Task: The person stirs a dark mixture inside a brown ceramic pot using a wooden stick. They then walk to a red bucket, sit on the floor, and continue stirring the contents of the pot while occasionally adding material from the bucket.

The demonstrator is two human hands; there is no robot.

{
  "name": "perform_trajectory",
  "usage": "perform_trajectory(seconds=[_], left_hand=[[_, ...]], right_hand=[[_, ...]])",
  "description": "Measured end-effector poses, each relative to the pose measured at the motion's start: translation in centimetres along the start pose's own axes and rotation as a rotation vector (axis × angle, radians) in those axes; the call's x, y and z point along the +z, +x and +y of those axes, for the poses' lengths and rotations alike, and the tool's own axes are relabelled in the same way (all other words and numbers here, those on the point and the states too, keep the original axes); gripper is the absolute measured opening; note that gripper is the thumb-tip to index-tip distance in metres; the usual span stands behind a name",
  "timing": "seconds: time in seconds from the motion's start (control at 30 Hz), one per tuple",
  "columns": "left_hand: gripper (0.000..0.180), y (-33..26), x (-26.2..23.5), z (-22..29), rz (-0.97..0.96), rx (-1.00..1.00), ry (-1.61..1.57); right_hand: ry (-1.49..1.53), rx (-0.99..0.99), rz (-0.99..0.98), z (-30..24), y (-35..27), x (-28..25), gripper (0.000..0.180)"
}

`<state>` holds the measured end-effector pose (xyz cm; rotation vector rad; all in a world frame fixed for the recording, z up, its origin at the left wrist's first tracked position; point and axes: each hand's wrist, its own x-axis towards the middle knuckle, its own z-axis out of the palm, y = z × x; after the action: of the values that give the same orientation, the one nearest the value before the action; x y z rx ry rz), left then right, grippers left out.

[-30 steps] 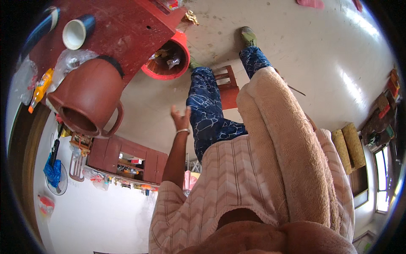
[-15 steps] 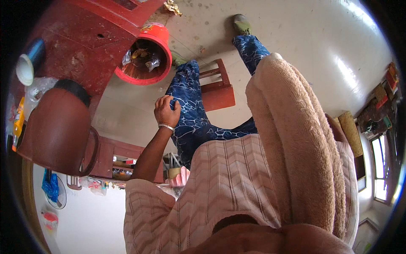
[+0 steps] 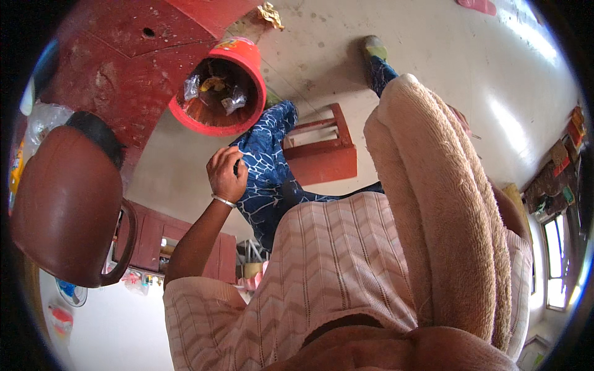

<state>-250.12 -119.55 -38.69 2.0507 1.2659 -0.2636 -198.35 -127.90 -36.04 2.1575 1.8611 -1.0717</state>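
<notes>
Left hand (image 3: 228, 175) at frame centre-left, fingers curled shut on the blue trouser knee (image 3: 267, 148) — red bin (image 3: 247, 65) lies just above it. Right hand not visible.

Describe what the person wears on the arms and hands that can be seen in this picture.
Only the left hand shows. It is bare, without a glove, and a thin silver bangle circles the wrist. The forearm is uncovered; a short pale pink sleeve with a knitted zigzag pattern covers the upper arm. The right hand is out of view.
</notes>
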Motion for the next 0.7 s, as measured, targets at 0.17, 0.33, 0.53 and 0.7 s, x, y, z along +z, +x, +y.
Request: perform_trajectory(seconds=[0.17, 0.33, 0.53, 0.7], left_hand=[[0.022, -0.6, -0.2, -0.2, 0.035, 0.09, 0.027], [0.022, -2.1, -0.9, -0.2, 0.09, 0.113, 0.063], [0.023, -3.1, -0.2, -0.5, 0.268, 0.167, 0.163], [0.023, -5.7, 2.3, -2.2, 0.517, 0.147, 0.235]], right_hand=[[-0.031, -0.066, 0.078, 0.0, -0.9, -1.9, 0.038], [-0.092, -0.138, 0.097, -0.3, -1.5, -3.0, 0.038], [-0.219, -0.161, 0.295, -1.0, -4.1, -1.2, 0.034], [-0.243, -0.264, 0.517, -1.8, -5.8, 2.0, 0.03]])
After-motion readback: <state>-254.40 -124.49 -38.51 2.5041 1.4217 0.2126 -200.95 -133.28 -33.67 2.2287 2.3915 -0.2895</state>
